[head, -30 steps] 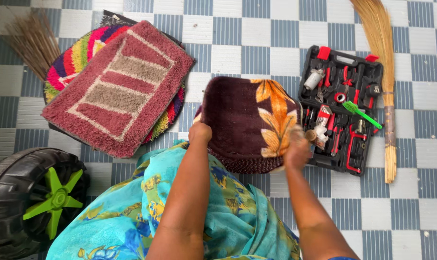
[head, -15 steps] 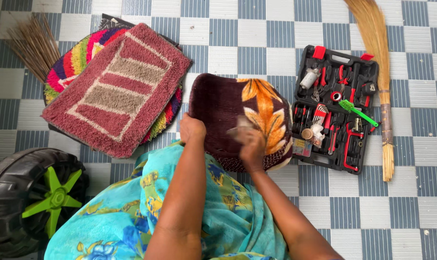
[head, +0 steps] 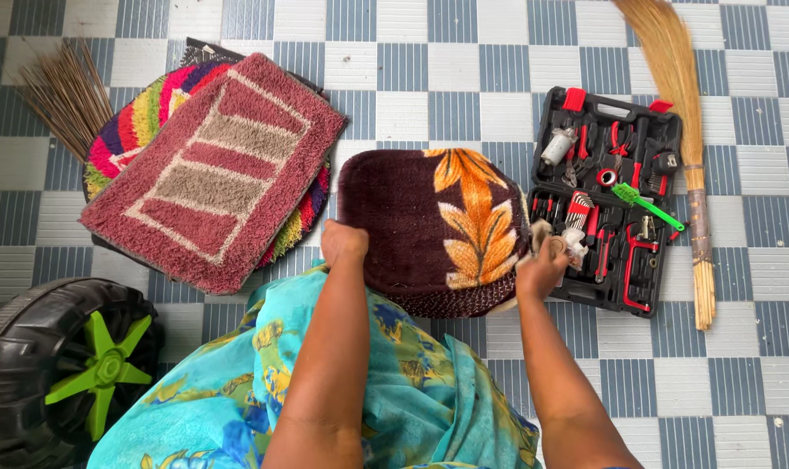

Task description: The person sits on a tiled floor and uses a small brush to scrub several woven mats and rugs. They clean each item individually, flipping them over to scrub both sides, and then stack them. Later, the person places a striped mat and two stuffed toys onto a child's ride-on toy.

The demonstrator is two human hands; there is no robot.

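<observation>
- The person wears a loose turquoise garment [head: 394, 391] printed with yellow and blue flowers, and it falls in soft folds over the lap.
- Both forearms are bare from the elbow down, with no sleeve showing on either.
- The left hand [head: 344, 243] carries no ring, bangle or watch that can be seen.
- The right hand [head: 540, 271] is likewise unadorned, though its fingers are partly blurred.

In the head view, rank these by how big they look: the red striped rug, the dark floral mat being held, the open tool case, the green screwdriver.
1. Red striped rug.
2. Dark floral mat, though it is lifted nearer the camera, so its rank against the rug is unsure.
3. Open tool case.
4. Green screwdriver, clearly smallest.
</observation>
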